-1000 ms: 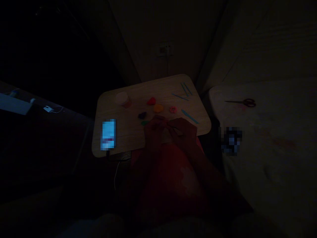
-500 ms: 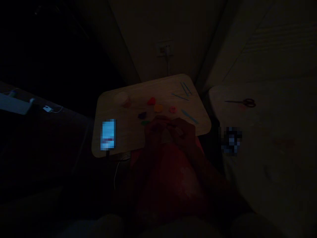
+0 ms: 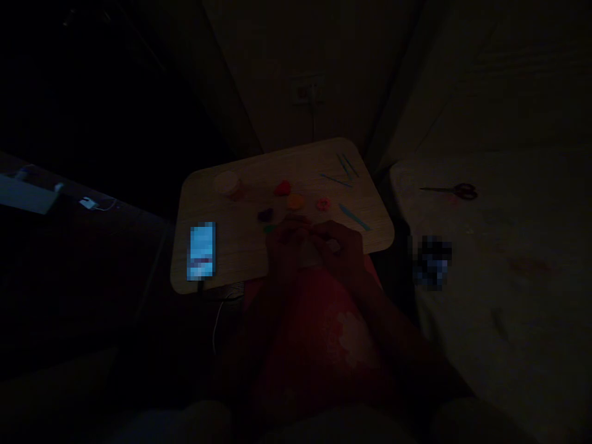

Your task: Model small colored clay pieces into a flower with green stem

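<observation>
In dim light my left hand (image 3: 285, 242) and my right hand (image 3: 341, 243) meet over the near edge of a small wooden table (image 3: 240, 246). Their fingers are curled and pressed together, and whatever lies between them is too dark to make out. Just beyond the hands are several small coloured lumps: a red one (image 3: 282, 188), an orange one (image 3: 295, 201), a dark purple one (image 3: 265, 214) and a green one (image 3: 269, 229), partly behind my left hand. A pink flower-like ring (image 3: 323, 204) lies beyond my right hand. Right of it is a flat blue tool (image 3: 354, 217).
Thin blue sticks (image 3: 337, 180) lie at the table's far right. A round pale container (image 3: 226, 183) stands at the back left, a lit phone (image 3: 201, 251) at the front left. Scissors (image 3: 456, 191) rest on the pale surface to the right. A wall socket (image 3: 308, 90) holds a plug.
Both hands have shifted very slightly to the left, still together. My left hand covers more of the green lump. The other things on the table lie as before.
</observation>
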`<state>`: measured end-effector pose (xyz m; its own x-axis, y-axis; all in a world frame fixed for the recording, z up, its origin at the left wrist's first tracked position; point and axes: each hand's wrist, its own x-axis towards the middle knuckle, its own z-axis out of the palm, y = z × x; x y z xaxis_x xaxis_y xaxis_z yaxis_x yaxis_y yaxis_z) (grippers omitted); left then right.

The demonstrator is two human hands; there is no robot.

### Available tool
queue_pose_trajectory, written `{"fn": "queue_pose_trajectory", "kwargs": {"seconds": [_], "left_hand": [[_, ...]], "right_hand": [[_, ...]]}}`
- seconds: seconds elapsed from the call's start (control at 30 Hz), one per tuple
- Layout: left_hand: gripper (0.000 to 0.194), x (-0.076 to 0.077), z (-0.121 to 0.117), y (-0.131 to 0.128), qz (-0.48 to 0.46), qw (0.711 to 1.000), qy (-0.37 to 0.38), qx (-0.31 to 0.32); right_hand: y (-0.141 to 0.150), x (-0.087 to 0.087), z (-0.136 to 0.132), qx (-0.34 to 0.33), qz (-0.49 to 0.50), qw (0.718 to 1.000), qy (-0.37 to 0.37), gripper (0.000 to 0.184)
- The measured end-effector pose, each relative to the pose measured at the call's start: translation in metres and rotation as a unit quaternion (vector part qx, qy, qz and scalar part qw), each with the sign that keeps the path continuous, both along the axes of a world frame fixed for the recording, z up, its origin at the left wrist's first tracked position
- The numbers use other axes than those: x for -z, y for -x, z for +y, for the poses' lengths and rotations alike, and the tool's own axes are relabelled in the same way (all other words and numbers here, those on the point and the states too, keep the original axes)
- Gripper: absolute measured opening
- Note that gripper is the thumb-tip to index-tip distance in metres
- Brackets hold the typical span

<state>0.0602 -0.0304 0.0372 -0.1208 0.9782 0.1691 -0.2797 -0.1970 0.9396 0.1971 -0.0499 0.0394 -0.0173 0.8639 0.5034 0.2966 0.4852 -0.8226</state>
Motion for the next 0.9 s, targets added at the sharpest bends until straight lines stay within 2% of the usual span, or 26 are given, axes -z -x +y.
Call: {"fn": "queue_pose_trajectory", "kwargs": {"seconds": [0.23,0.47,0.77,0.9], "left_hand": [[0.034,0.0010,-0.0012,0.0015,0.010,0.999,-0.006,0.032],[0.031,-0.0015,-0.0020,0.0004,-0.001,1.000,-0.020,0.011],[0.034,0.0009,-0.0021,0.0019,-0.001,1.000,0.010,0.015],[0.037,0.0015,-0.0008,0.0023,-0.013,0.999,0.024,-0.020]], "right_hand": [[0.0000,-0.0018,-0.0002,0.019,-0.005,1.000,-0.009,0.014],[0.0021,0.0044,0.0009,-0.025,0.014,1.000,0.013,0.014],[-0.0004,0.0041,0.0016,0.001,0.012,1.000,0.008,0.017],[-0.0012,0.0023,0.0016,0.000,0.023,1.000,0.010,0.016]]}}
